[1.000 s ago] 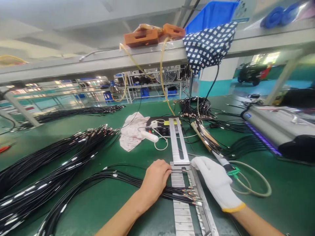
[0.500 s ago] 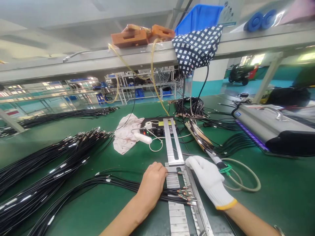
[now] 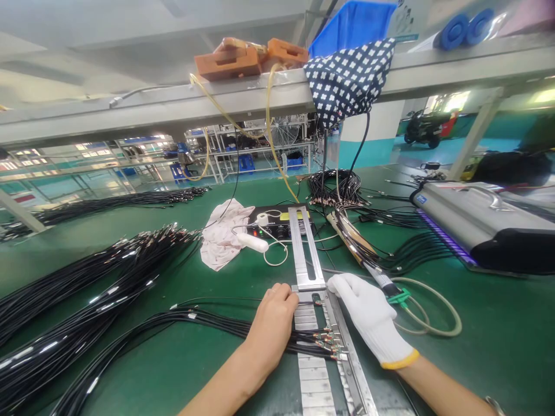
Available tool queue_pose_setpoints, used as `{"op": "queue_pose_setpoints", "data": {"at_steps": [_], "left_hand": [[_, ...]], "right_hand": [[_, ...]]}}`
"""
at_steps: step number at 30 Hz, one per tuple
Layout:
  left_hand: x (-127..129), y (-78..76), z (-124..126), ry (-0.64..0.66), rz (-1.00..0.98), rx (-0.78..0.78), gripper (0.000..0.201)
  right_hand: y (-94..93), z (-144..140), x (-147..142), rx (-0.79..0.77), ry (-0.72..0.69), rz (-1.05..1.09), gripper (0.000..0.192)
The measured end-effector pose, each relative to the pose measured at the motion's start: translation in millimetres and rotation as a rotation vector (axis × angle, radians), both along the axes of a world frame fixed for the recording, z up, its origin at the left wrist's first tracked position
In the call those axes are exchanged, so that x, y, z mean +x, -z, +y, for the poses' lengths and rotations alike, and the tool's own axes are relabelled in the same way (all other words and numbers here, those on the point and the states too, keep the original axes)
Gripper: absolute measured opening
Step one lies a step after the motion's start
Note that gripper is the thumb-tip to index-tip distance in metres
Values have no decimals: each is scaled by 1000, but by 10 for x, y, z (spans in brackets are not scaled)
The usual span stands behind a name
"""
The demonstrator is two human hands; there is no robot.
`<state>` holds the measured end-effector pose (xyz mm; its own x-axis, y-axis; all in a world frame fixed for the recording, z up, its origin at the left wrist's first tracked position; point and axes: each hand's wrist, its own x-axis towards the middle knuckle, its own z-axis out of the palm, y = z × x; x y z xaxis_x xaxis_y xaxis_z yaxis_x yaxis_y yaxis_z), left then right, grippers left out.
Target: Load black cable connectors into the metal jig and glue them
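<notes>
Green bench (image 3: 498, 323): 2 hands, 1 jig (image 3: 313, 370).

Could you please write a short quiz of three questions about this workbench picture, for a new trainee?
1. True or false: the right hand wears a white glove and the left hand is bare.
2. Multiple choice: the black cables under the left hand end with their metal tips on A) the pink cloth, B) the metal fixture rail, C) the blue bin.
3. Fill in: a dark cloth with white ____ hangs from the shelf above the green table.

Key: 1 true. 2 B. 3 dots (small white marks).
</notes>
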<state>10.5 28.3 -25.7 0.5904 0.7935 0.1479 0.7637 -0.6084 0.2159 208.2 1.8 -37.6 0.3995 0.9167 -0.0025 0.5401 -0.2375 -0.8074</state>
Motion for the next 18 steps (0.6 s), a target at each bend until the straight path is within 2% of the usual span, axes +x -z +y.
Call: {"op": "queue_pose_setpoints", "data": {"at_steps": [9,15,18], "left_hand": [[-59,67,59,-6,-301,-135,22],[-92,130,123,55,-374,-169,24],[-93,165,147,78,-386,-165,24]], "right_hand": [[44,-37,-6,128,-40,-90,42],[78,-62,-10,260,-107,-123,38],[67,-103,-45,375,-202,-166,36]]}}
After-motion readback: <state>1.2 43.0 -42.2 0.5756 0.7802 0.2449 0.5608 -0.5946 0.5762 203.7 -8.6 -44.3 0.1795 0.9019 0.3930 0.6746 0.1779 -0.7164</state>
